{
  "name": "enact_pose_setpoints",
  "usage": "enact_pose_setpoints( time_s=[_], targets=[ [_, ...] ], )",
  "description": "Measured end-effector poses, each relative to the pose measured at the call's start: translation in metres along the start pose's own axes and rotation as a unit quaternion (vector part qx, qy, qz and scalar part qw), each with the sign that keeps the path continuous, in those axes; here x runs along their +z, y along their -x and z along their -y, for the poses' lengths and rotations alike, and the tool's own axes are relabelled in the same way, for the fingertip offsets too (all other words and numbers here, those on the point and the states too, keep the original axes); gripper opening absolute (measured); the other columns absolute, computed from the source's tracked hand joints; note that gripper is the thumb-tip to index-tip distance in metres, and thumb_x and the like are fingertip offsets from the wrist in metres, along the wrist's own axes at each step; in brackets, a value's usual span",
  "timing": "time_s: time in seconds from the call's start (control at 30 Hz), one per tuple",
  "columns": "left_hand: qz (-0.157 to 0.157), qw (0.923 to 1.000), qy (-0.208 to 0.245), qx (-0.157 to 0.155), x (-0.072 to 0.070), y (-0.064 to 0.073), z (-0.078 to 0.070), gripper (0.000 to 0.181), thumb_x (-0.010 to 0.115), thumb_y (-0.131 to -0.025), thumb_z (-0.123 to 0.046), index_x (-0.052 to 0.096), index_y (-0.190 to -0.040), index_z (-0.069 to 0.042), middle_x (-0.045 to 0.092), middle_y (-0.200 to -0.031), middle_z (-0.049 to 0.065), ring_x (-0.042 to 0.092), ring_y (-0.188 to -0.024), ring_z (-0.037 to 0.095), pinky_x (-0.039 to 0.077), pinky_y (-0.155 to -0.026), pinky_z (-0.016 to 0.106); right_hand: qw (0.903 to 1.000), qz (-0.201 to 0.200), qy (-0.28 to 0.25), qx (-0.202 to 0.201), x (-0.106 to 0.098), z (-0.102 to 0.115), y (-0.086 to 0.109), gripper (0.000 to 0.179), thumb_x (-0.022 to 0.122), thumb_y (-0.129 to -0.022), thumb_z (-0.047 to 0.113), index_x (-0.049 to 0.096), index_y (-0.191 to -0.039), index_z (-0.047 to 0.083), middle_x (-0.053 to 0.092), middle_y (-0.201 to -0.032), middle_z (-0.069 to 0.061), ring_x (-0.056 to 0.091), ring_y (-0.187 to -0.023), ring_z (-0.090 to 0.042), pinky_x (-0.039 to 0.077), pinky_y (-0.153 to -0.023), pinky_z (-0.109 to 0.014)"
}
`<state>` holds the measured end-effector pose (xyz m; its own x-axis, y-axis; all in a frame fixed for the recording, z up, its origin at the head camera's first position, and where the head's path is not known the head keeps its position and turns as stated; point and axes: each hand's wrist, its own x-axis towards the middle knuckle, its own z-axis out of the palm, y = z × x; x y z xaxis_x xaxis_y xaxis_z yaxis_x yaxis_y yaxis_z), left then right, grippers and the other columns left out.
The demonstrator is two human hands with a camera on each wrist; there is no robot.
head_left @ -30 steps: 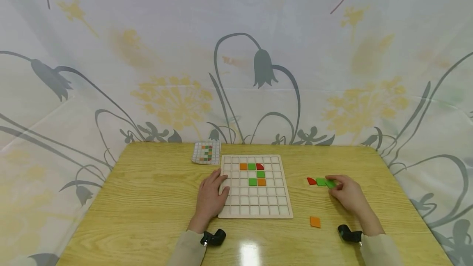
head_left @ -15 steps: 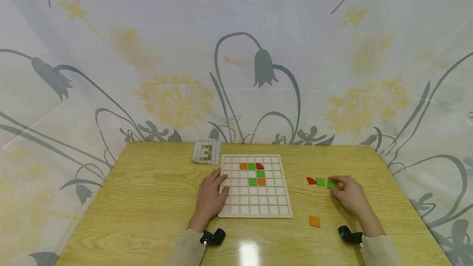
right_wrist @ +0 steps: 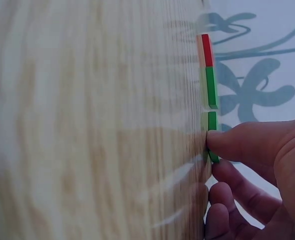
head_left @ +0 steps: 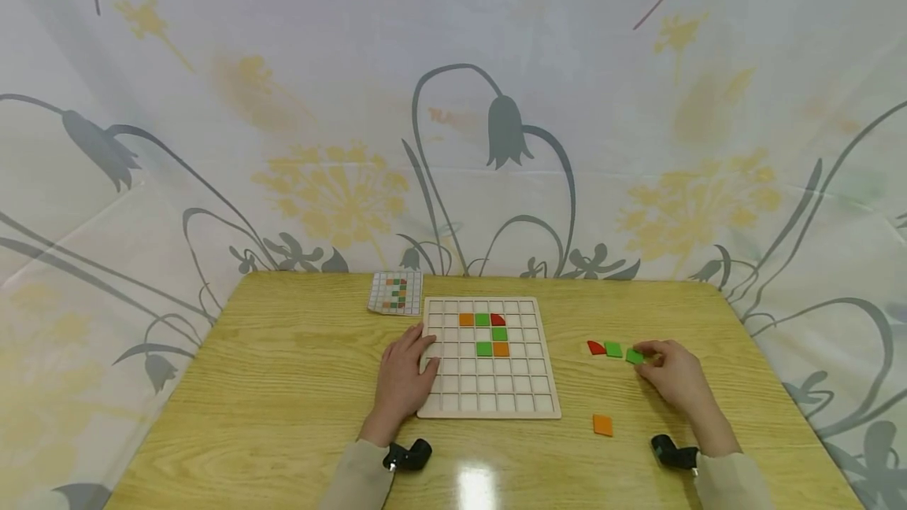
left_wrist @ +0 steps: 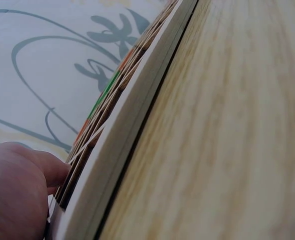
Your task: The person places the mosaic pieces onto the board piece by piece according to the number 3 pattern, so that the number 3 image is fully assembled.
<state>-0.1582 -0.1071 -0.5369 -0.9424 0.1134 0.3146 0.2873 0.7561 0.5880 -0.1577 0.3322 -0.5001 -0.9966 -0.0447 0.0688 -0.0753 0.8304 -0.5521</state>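
Observation:
My right hand (head_left: 679, 375) pinches a green square tile (head_left: 634, 356) between thumb and fingers at the right of the table. In the right wrist view the thumb covers part of that green tile (right_wrist: 212, 121). Just left of it lie a second green square tile (head_left: 612, 350) and a red quarter-round tile (head_left: 596, 348), in a row. My left hand (head_left: 406, 376) rests on the left rim of a wooden grid board (head_left: 489, 414), fingers spread and relaxed. On the board sit orange, green and red tiles, such as the red quarter-round one (head_left: 498, 319).
An orange square tile (head_left: 602, 426) lies alone on the wooden table (head_left: 298, 384), right of the board's near corner. A card with a printed grid pattern (head_left: 395, 293) lies beyond the board's far left corner. A floral curtain (head_left: 453, 140) hangs behind the table.
The pinched green tile, earlier touching or overlapping its green neighbour, now lies slightly apart to the right, with a small gap. My left hand and the board have stayed put.

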Motion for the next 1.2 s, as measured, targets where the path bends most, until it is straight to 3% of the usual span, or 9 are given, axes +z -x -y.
enact_pose_setpoints(
  time_s=[0.73, 1.2],
  targets=[
    [0.009, 1.0000, 0.000, -0.003, 0.001, 0.000, 0.000, 0.034, 0.065, -0.095, -0.018, 0.067, -0.127, -0.006, 0.050, -0.147, 0.015, 0.041, -0.139, 0.035, 0.031, -0.109, 0.059, 0.9997, 0.005, -0.018, 0.015, -0.003, 0.004, 0.005, 0.037, 0.073, -0.085, 0.008, 0.066, -0.117, -0.010, 0.058, -0.091, -0.011, 0.058, -0.078, -0.023, 0.049, -0.064, -0.037],
    [0.002, 1.0000, -0.003, -0.003, 0.001, 0.000, 0.000, 0.035, 0.066, -0.094, -0.018, 0.067, -0.127, -0.006, 0.049, -0.147, 0.016, 0.041, -0.139, 0.035, 0.031, -0.110, 0.058, 0.9996, -0.013, -0.013, -0.019, 0.004, 0.021, 0.002, 0.034, 0.076, -0.084, 0.007, 0.069, -0.115, -0.006, 0.058, -0.092, -0.010, 0.059, -0.078, -0.023, 0.050, -0.067, -0.040]
  ],
)
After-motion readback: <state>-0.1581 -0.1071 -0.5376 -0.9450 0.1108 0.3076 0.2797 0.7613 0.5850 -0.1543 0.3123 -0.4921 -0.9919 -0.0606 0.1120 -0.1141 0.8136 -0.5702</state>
